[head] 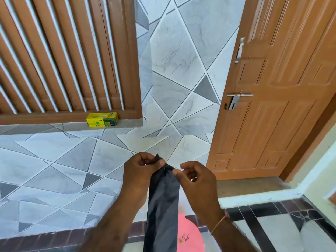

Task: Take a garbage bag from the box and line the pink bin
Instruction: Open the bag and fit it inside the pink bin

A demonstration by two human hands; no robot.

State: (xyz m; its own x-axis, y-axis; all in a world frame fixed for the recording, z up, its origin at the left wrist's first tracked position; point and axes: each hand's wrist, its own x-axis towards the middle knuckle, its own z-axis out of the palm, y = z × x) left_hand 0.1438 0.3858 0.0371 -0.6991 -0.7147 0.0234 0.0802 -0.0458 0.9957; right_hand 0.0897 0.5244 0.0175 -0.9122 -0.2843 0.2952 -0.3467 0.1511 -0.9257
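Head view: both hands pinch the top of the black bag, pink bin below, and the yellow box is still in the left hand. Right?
Not quite. The head view shows the yellow box sitting on the ledge under the brown shutter, in neither hand. The rest holds: the left hand and right hand both pinch the top of the black bag, with the pink bin below.

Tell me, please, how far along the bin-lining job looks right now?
Done: a black bag is out of the yellow box, which sits on the ledge by the grille. In hand: the left hand and right hand pinch the bag's top end, seemingly working it open; it hangs folded and narrow. Left: opening it and fitting it into the pink bin below, which shows no liner yet.
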